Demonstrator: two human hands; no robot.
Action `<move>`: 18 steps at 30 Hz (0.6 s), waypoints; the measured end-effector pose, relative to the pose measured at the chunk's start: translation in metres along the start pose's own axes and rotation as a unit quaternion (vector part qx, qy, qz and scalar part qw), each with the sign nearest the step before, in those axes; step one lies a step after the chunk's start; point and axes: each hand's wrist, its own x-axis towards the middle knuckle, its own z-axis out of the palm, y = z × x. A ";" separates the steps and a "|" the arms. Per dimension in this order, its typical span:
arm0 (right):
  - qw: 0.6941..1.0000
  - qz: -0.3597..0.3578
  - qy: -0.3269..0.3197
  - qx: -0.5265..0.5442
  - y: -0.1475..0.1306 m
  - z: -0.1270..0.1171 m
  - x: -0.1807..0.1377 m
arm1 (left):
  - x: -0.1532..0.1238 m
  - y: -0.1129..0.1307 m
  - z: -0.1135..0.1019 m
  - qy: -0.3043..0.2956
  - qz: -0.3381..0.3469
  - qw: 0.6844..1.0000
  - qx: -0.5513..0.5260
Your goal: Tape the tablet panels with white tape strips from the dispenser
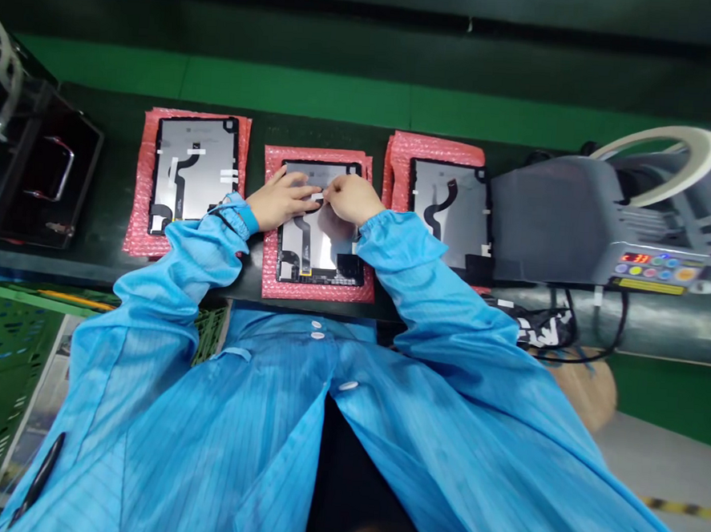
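Observation:
In the middle, a tablet screen panel [329,252] lies with its silvery back up on pink bubble wrap [268,283]. A dark flat ribbon cable [306,245] runs up its back. My left hand [281,200] rests on the panel's upper left with fingers stretched toward the cable's top end. Beside those fingertips, my right hand [353,199] is closed in a pinch. A small white tape piece [317,196] shows between the two hands. Whether the pinched fingers grip it is hidden.
Similar panels on bubble wrap lie left [210,173] and right [465,196]. A grey machine with lit buttons [657,264] stands at the right, cables below it. A black case with a metal handle [57,169] is at the left. Green crates [0,357] sit below the bench.

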 end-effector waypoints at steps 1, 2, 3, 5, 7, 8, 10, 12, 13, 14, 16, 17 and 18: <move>1.000 0.000 -0.003 -0.005 -0.001 -0.001 0.000 | 0.000 0.001 -0.001 -0.001 -0.001 1.000 -0.001; 1.000 0.001 -0.005 -0.008 -0.002 -0.001 0.001 | 0.000 0.001 -0.001 -0.001 -0.002 1.000 -0.003; 1.000 0.001 -0.007 -0.009 -0.002 -0.001 0.001 | 0.000 0.002 -0.002 0.000 -0.004 1.000 -0.006; 1.000 0.001 -0.006 -0.010 -0.003 -0.001 0.002 | 0.000 0.002 -0.002 0.002 -0.010 1.000 -0.013; 1.000 0.005 -0.003 -0.011 -0.003 0.000 0.004 | 0.001 0.002 -0.001 0.002 -0.016 1.000 -0.016; 1.000 0.006 -0.001 -0.011 -0.002 0.001 0.005 | 0.001 0.002 -0.001 -0.001 -0.017 1.000 -0.013; 1.000 0.005 0.007 -0.010 -0.002 0.002 0.008 | 0.001 0.001 0.001 -0.007 -0.015 1.000 -0.004; 1.000 0.000 0.019 -0.009 0.000 0.004 0.012 | 0.001 0.000 0.001 -0.007 -0.013 1.000 0.004; 1.000 0.003 0.028 -0.008 0.002 0.005 0.015 | 0.001 0.001 0.001 -0.006 -0.012 1.000 0.006; 0.999 0.009 0.042 -0.004 0.003 0.006 0.017 | 0.001 0.001 0.001 -0.005 -0.011 1.000 0.008; 0.997 0.018 0.076 0.005 0.008 0.009 0.019 | 0.000 0.003 0.000 -0.006 -0.014 1.000 0.005; 0.996 0.018 0.092 0.007 0.011 0.010 0.019 | 0.001 0.003 0.000 -0.010 -0.020 1.000 0.000; 0.994 0.013 0.105 0.005 0.015 0.011 0.017 | 0.001 0.004 0.000 -0.015 -0.028 0.999 -0.006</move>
